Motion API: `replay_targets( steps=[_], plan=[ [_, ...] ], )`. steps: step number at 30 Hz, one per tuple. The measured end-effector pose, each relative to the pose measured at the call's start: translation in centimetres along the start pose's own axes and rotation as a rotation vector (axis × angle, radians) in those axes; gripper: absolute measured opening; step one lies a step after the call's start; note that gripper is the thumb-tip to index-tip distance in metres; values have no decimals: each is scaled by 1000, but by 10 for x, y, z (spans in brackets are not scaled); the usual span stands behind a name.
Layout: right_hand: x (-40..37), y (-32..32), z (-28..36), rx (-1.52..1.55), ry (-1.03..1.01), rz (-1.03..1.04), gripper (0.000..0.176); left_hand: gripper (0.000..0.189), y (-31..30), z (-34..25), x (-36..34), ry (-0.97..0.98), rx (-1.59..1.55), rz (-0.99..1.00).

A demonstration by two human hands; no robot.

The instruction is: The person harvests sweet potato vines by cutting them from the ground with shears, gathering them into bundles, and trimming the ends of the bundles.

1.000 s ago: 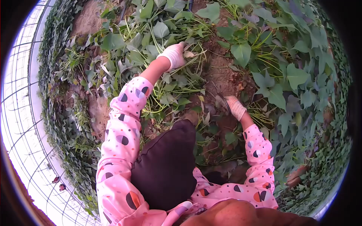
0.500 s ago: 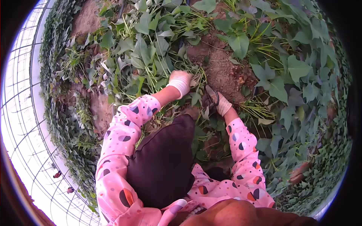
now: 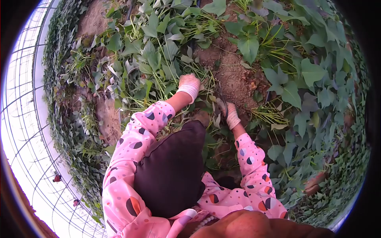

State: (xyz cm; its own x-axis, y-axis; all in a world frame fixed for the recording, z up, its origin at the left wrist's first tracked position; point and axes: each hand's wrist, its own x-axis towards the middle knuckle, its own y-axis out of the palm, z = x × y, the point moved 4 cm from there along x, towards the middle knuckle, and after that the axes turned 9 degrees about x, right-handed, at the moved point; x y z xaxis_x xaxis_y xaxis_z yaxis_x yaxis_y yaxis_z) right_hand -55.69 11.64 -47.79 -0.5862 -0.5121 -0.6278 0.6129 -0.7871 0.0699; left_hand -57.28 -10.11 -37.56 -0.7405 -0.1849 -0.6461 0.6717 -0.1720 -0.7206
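Note:
My left hand (image 3: pixel 189 84), in a pale glove with a white cuff, is closed on a bunch of green vine stems (image 3: pixel 204 77) low over the soil. Broad heart-shaped leaves crowd around and beyond it. To its right and slightly nearer me, my right hand (image 3: pixel 231 112), also gloved, is closed on a thin dark curved tool (image 3: pixel 225 106). The tool's upper part reaches toward the cut-looking stems and bare soil between the hands; its exact kind is hard to make out. Leaves hide part of the right hand's fingers.
Brown soil (image 3: pixel 232 73) shows between leafy vine rows. Dense vines (image 3: pixel 313 75) fill the right side. My dark-trousered knee (image 3: pixel 172 170) rises between my arms. A pale wall with a grid of lines (image 3: pixel 24 99) curves along the left.
My right hand has shifted slightly left and turned, and more of the dark curved tool shows above it. My left hand stays closed on the stems, almost in place.

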Motion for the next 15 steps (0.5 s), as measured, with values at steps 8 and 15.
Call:
replay_targets(
  steps=[8,15],
  plan=[
    [-35,1,47,265,166,43,43,40,-44,83,-45,-330,-497,-320],
    [-51,-10,63,439,10,17,42,23,-46,261,-126,-819,-1082,-1076]
  ],
)
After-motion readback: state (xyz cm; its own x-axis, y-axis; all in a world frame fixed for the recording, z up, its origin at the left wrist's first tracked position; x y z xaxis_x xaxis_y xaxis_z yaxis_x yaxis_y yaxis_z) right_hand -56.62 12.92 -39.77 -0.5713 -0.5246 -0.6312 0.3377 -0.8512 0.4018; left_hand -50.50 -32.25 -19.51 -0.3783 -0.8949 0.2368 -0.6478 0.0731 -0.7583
